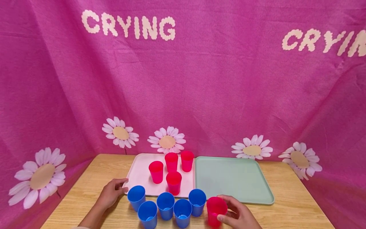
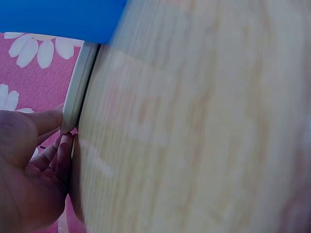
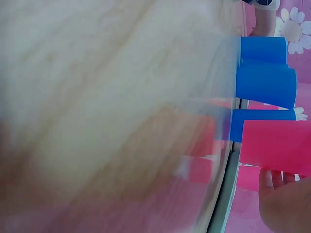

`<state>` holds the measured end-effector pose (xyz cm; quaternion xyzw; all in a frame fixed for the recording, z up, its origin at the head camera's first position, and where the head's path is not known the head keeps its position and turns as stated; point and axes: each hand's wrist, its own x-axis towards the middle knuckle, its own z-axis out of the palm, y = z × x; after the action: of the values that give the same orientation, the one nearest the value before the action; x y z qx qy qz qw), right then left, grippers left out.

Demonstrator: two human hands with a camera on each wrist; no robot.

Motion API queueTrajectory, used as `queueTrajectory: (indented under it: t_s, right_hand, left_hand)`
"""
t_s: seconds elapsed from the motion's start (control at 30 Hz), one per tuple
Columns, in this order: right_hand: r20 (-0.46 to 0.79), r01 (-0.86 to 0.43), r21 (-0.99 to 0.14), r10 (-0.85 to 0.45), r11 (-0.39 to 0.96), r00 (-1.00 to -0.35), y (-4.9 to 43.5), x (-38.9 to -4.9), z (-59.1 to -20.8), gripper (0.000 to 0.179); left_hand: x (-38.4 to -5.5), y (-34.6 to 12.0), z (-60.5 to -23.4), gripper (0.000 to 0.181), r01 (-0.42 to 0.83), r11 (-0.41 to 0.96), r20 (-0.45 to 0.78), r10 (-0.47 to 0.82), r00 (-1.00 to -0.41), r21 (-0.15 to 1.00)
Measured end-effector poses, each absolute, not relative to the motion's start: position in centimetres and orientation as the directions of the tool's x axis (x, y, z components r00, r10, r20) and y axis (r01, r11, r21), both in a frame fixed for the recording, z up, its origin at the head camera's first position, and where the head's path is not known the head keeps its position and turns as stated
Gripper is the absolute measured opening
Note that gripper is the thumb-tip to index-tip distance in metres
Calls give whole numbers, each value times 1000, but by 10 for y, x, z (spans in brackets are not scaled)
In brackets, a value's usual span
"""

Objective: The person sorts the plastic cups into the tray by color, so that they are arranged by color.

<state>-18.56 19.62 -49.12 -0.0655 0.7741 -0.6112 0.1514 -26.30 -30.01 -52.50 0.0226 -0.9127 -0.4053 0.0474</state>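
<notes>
At the pink tray's (image 1: 137, 178) near left corner, my left hand (image 1: 112, 191) pinches the rim. The left wrist view shows the thumb on one side of that rim (image 2: 80, 87) and curled fingers on the other. My right hand (image 1: 238, 213) grips a red cup (image 1: 216, 208) by its right side, in front of the green tray. This cup is upright, and the hand shows beside it in the right wrist view (image 3: 286, 201). Several red cups (image 1: 173, 183) stand upright on the pink tray. Several blue cups (image 1: 166, 203) stand on the table between my hands.
The green tray (image 1: 231, 178) lies right of the pink one, their edges side by side. Both rest on a wooden table (image 1: 291, 197). A pink cloth (image 1: 200, 95) with daisies and lettering hangs behind and at both sides.
</notes>
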Motion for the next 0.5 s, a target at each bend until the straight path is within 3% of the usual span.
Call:
queueTrajectory:
  t_s: [0.5]
  right_hand:
    - [-67,8,-967,-223,256,-973,202,-205,-479,65]
  left_hand:
    - [-261,-298,-523,36,-1,661,69,-80,-994,751]
